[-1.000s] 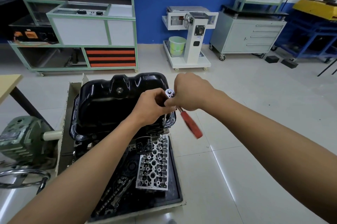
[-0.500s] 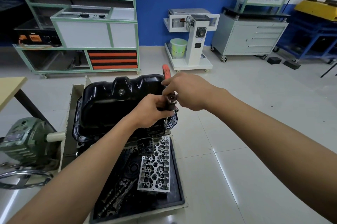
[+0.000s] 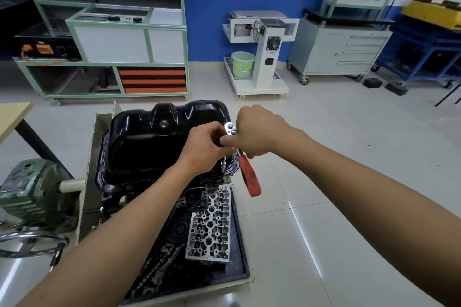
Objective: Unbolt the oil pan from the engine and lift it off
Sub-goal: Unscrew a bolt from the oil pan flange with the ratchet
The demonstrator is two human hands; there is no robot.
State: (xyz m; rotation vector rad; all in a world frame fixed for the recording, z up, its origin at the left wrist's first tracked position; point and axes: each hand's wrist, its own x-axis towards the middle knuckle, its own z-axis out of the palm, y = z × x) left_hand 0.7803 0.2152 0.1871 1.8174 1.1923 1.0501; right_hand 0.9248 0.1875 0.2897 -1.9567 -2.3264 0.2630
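A glossy black oil pan point(image 3: 149, 147) sits upside down on top of the engine point(image 3: 119, 197), its drain plug facing up. A ratchet wrench point(image 3: 249, 178) with a red handle stands over the pan's near right flange corner. Its chrome head shows between my hands, and its extension runs down to a bolt on the flange. My right hand point(image 3: 257, 129) grips the ratchet just below the head, the red handle pointing down toward me. My left hand point(image 3: 203, 148) holds the extension under the head, fingers curled round it.
A black tray point(image 3: 239, 266) below the engine holds a cylinder head point(image 3: 209, 231) and a camshaft. A green motor point(image 3: 27, 189) and steel handwheel are at left. A wooden table corner point(image 3: 12, 117) is further left. Green benches, a white stand and grey cabinet line the back wall.
The ratchet handle swung from pointing away over the pan back round toward me on the right. Both hands stayed on the tool at the same flange corner.
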